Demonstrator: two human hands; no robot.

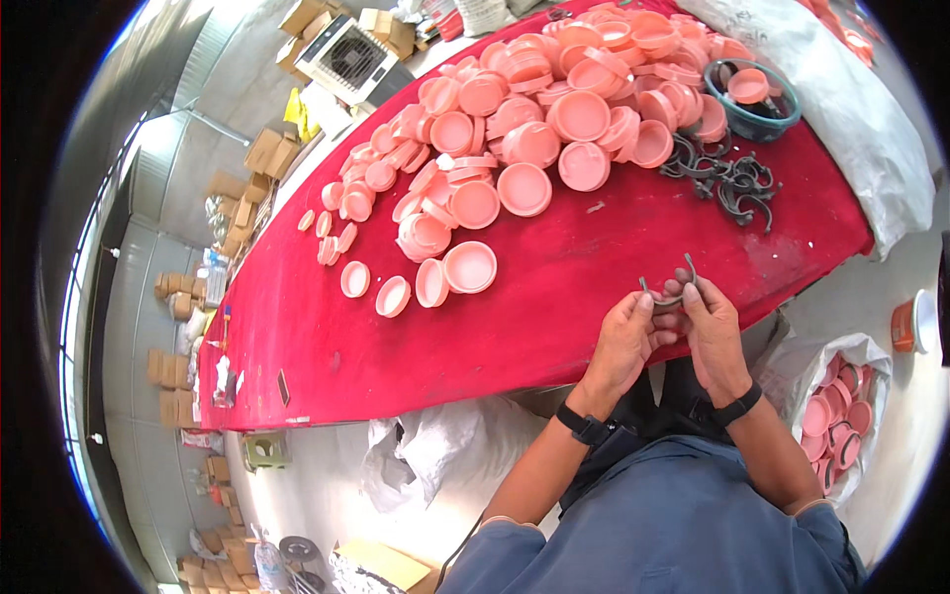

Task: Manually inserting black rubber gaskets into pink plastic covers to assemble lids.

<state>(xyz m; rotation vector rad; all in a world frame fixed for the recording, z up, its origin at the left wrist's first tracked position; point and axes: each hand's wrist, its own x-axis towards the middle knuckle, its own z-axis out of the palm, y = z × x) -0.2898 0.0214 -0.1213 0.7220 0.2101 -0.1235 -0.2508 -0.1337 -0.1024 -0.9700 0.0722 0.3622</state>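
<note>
A thin dark grey curved plastic piece (667, 302) with upturned ends is held between my two hands above the table's near edge. My left hand (623, 342) pinches its left end with thumb and fingers. My right hand (712, 332) grips the other end, its thumb lying along the piece. Farther off on the red cloth lies a tangle of similar black curved pieces (742, 188). Left of it spreads a big heap of round pink plastic lids (582, 117), with several loose ones (470, 267) nearer to me.
A teal bowl (767, 131) with dark pieces and a pink lid stands at the far right of the red-covered table (475, 356). Beside my right arm a white sack (871, 475) holds more pink lids. An orange-brown bucket (902, 325) and white plastic bags (426, 450) are on the floor.
</note>
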